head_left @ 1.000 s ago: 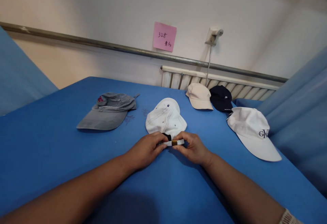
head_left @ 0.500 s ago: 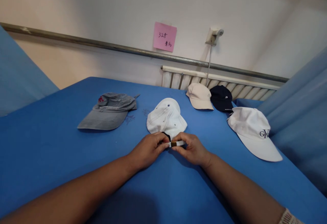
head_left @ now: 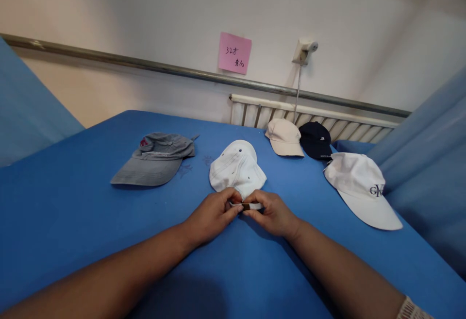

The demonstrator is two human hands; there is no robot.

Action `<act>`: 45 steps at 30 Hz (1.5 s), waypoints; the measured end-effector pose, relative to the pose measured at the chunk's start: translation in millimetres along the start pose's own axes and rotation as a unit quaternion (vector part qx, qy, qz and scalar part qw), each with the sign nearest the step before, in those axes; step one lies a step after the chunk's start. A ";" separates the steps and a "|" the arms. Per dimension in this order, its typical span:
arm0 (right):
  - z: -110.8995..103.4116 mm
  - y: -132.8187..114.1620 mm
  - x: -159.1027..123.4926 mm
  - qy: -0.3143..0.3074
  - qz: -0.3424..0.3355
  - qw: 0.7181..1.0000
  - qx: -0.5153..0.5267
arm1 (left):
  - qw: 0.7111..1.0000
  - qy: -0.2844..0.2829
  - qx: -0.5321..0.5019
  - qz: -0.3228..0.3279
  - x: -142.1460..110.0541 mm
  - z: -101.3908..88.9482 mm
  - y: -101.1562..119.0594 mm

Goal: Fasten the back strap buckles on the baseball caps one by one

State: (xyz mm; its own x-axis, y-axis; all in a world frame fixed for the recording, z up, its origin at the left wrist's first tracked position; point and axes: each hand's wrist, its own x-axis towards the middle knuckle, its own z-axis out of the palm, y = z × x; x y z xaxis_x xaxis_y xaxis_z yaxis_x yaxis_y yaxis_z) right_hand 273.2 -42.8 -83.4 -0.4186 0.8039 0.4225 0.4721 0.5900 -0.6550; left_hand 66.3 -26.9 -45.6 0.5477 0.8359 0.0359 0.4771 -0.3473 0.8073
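Note:
A white baseball cap [head_left: 237, 168] lies in the middle of the blue surface, its back strap turned toward me. Its narrow strap [head_left: 256, 206] carries a small brownish buckle [head_left: 246, 207]. My left hand [head_left: 214, 212] is closed, pinching the strap on the left of the buckle between thumb and fingers. From the other side my right hand [head_left: 273, 213] grips the strap, thumb underneath and close to the buckle. The two thumbs almost meet there. Fingertips of both hands are partly hidden behind the strap.
On the left lies a grey cap [head_left: 156, 159]. A beige cap [head_left: 285, 137] and a dark navy cap [head_left: 316, 140] sit at the back right, near a radiator [head_left: 251, 110]. Another white cap [head_left: 364, 188] with dark letters rests at the right edge. Blue curtains [head_left: 433, 163] flank the surface.
Both hands have shifted slightly on the strap and drawn closer together at the buckle. The dark opening edge under the cap is now covered by fingers. The other caps stay put.

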 end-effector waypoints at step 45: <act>-2.1 -2.1 1.8 -0.015 0.105 0.982 0.157 | 0.999 0.011 -0.026 -0.028 4.8 6.7 -8.2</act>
State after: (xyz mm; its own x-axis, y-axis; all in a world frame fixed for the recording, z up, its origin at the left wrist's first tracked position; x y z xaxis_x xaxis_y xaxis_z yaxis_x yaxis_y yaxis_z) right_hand 273.1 -42.4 -79.9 -0.3621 0.9003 0.2415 0.2903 0.3551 -0.8886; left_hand 69.5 -22.9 -56.0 0.5063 0.8624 0.0022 0.4704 -0.2783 0.8374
